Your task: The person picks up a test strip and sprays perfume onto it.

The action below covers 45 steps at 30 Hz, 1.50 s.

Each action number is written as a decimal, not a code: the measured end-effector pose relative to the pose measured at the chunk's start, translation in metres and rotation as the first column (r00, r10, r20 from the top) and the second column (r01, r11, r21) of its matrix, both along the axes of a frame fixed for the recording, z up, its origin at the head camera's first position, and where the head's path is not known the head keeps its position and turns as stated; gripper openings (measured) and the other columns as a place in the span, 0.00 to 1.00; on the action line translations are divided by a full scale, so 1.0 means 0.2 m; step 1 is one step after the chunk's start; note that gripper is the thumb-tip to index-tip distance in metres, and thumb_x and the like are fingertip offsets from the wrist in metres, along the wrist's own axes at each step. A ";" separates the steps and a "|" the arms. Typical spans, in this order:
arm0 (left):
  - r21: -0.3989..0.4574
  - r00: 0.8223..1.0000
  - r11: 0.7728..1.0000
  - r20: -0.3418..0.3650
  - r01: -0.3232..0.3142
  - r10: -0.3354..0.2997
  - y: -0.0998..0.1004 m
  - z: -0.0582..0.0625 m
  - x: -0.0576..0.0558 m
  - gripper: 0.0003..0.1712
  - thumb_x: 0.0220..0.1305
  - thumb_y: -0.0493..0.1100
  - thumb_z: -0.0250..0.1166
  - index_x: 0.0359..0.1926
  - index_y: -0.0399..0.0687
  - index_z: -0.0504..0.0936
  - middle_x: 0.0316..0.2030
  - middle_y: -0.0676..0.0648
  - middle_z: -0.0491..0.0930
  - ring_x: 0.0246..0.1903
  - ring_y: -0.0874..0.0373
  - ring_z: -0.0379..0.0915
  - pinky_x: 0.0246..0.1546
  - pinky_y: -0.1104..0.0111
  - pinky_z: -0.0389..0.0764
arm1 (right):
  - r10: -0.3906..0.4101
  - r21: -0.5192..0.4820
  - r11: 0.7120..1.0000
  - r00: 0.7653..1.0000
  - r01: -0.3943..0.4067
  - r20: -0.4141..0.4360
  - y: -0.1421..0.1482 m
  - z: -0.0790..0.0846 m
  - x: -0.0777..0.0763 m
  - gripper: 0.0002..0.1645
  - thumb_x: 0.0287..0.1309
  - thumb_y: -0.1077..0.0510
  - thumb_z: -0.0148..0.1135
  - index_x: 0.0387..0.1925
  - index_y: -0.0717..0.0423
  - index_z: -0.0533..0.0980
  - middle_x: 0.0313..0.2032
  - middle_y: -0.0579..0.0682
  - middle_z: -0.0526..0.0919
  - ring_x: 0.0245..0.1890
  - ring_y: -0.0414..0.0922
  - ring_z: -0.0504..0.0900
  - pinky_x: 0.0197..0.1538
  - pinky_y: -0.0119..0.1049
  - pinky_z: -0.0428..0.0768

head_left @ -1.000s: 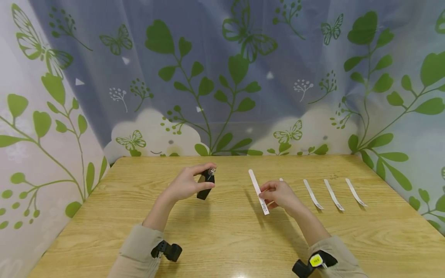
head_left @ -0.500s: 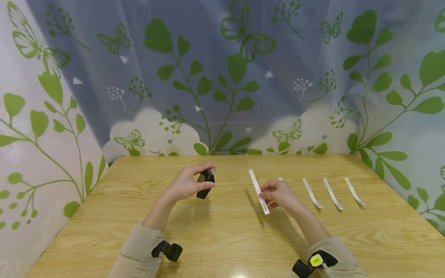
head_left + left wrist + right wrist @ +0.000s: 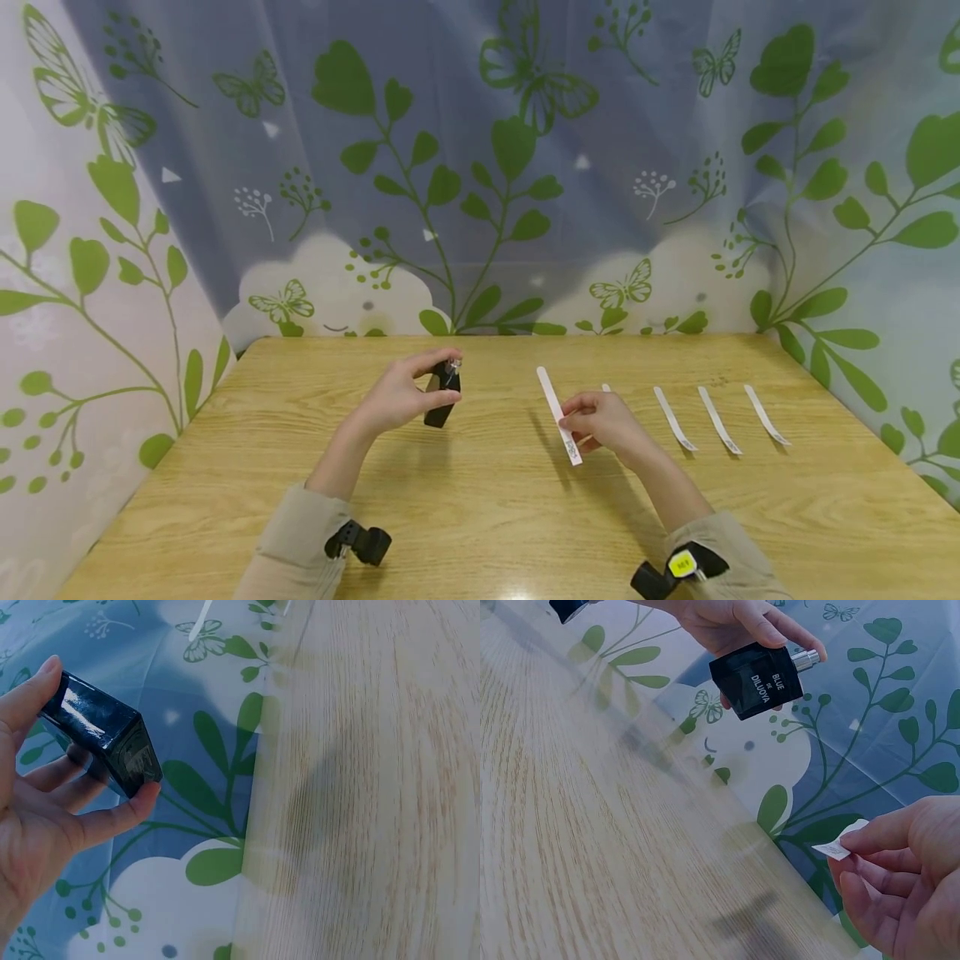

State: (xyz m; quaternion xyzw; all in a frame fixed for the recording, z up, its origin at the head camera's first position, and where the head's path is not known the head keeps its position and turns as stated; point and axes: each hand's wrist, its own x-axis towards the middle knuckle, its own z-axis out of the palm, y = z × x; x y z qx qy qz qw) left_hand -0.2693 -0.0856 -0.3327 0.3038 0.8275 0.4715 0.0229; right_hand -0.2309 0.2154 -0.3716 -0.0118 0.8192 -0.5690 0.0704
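My left hand (image 3: 397, 398) grips a black perfume bottle (image 3: 438, 417) above the table. Its index finger rests on the silver spray nozzle (image 3: 804, 660), and the thumb lies along the bottle's side. White lettering on the bottle (image 3: 742, 686) reads "BLUE DE DILUOYA" in the right wrist view. To the right, my right hand (image 3: 609, 425) pinches a white paper test strip (image 3: 549, 392) between thumb and fingers. The strip is raised and slants, with small print at its near end. A gap separates the nozzle from the strip.
Several more white strips lie on the wooden table (image 3: 480, 517) at the right, such as one strip (image 3: 720, 419) in their row. Another strip (image 3: 606, 387) is mostly hidden behind my right hand. A patterned curtain (image 3: 480, 208) hangs behind the table's back edge.
My left hand and the bottle have shifted very slightly to the left. The right hand still holds the strip in almost the same place.
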 end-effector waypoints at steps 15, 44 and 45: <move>-0.002 1.000 1.000 0.004 0.005 -0.005 -0.02 -0.02 0.00 0.31 0.58 0.45 0.67 0.63 0.54 0.70 0.61 0.47 0.68 0.64 0.46 0.57 0.61 0.48 0.59 | -0.006 0.030 1.000 1.000 0.006 -0.005 -0.01 -0.01 -0.01 0.11 0.56 0.64 0.61 0.40 0.66 0.76 0.26 0.50 0.79 0.25 0.43 0.76 0.31 0.40 0.78; 0.105 0.988 0.983 0.045 -0.153 0.149 -0.15 -0.07 -0.05 0.32 0.58 0.39 0.67 0.64 0.49 0.68 0.61 0.40 0.66 0.55 0.44 0.65 0.54 0.52 0.69 | -0.052 -0.088 0.995 0.999 0.053 0.008 -0.01 0.00 -0.07 0.12 0.57 0.67 0.59 0.41 0.73 0.73 0.27 0.51 0.78 0.24 0.42 0.76 0.31 0.37 0.80; 0.104 0.987 0.982 0.045 -0.158 0.154 -0.15 -0.07 -0.04 0.32 0.58 0.39 0.66 0.64 0.49 0.68 0.62 0.40 0.65 0.56 0.44 0.65 0.54 0.52 0.68 | -0.056 -0.084 0.995 0.998 0.056 0.011 -0.01 0.00 -0.08 0.13 0.57 0.67 0.59 0.42 0.73 0.73 0.27 0.52 0.78 0.25 0.41 0.76 0.31 0.37 0.80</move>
